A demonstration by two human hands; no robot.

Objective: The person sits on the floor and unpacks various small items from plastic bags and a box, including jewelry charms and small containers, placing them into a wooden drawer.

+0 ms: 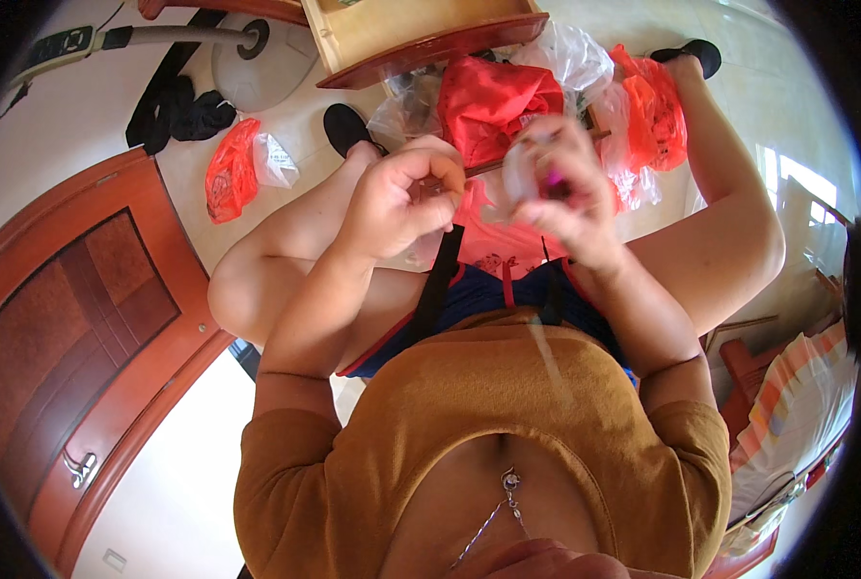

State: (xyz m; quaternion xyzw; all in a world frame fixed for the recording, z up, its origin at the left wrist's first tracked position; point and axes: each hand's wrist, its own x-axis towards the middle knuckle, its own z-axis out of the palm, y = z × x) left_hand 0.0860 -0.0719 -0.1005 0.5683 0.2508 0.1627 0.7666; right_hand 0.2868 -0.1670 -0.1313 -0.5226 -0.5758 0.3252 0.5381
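Observation:
My left hand (pixel 410 199) is held above my lap with its thumb and fingers curled together. Whether something small is pinched there is hidden. Facing it, my right hand (pixel 575 192) is blurred by motion and grips a whitish, translucent item (pixel 518 174) with a magenta spot by the palm; its exact kind is unclear. A black strap (pixel 439 279) runs down from just under the left fingertips across my thigh. Beneath both hands lies a pinkish-red plastic bag (pixel 492 235) with dark print. Beyond it sits a bright red bag (pixel 492 105).
A pulled-out wooden drawer (pixel 430 40) juts in ahead. Clear plastic bags (pixel 571 58) and orange-red bags (pixel 651 116) crowd the floor at right. Another red bag (pixel 232 174) lies left, near a floor scale (pixel 264 69) and black cloth items (pixel 202 116). A wooden door (pixel 90 326) stands at left.

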